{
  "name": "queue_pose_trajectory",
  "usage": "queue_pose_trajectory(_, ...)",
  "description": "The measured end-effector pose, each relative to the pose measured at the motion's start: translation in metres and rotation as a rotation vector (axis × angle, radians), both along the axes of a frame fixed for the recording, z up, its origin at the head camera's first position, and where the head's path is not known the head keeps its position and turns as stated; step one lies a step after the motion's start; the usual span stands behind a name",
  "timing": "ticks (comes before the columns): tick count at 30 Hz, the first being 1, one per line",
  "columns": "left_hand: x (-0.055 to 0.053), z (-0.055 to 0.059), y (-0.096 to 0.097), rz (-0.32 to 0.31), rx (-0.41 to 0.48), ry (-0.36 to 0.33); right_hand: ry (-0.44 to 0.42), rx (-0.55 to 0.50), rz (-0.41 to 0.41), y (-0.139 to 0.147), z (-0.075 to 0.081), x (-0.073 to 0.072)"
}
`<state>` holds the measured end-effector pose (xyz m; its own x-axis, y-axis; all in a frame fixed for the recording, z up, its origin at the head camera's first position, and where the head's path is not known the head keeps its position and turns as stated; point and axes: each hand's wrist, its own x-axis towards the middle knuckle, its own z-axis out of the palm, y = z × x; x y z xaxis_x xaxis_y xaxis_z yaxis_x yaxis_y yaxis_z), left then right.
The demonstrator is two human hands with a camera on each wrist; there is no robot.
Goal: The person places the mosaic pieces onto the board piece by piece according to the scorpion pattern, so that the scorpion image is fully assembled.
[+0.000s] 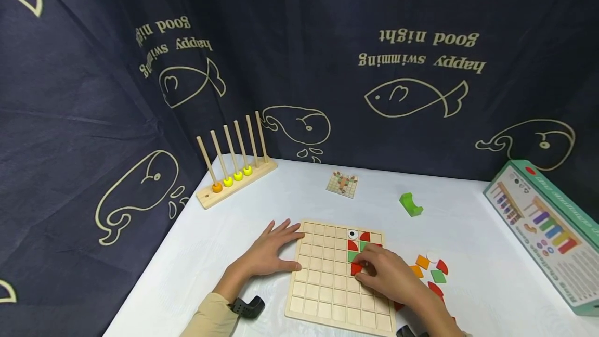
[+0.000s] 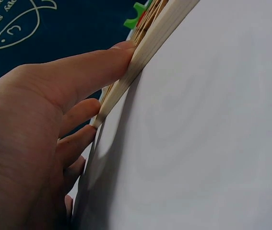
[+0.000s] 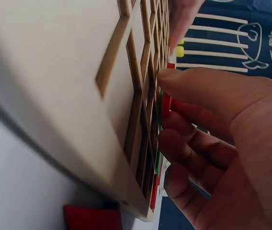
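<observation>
A wooden grid board [image 1: 323, 274] lies on the white table. Along its left edge my left hand [image 1: 269, 253] rests with spread fingers, the thumb and some fingertips touching the rim, as the left wrist view also shows. Over the right part of the board, my right hand [image 1: 390, 274] pinches a red quarter-round piece [image 1: 356, 269] between thumb and fingers. In the right wrist view that red piece [image 3: 166, 103] stands at the grid cells. Near the far right corner sit an eye piece [image 1: 353, 234], red pieces [image 1: 365, 236] and green pieces [image 1: 352, 256], partly hidden by the hand.
Loose orange [image 1: 422, 261], green [image 1: 438, 276], red and white pieces lie right of the board. Farther back are a small pattern card [image 1: 342, 184] and a green arch block [image 1: 411, 205]. A peg stand [image 1: 238, 183] with beads is at left, a game box [image 1: 538, 233] at right.
</observation>
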<state>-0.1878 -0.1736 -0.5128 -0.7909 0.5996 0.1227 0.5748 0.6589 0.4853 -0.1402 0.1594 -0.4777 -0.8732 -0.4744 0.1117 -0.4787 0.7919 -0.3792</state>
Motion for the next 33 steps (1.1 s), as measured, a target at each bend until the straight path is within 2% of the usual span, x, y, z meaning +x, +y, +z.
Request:
queue_pose_trajectory(8, 0.0, 0.001, 0.0, -0.005, 0.012, 0.014, 0.008, -0.031, 0.048, -0.002, -0.001, -0.002)
queue_pose_trajectory(17, 0.0, 0.003, 0.001, 0.003, 0.008, 0.007, 0.029, -0.007, 0.065, -0.006, 0.002, -0.004)
queue_pose_trajectory(33, 0.001, 0.001, 0.0, -0.001, 0.009, 0.021, 0.044, 0.015, 0.088, -0.01, 0.005, -0.003)
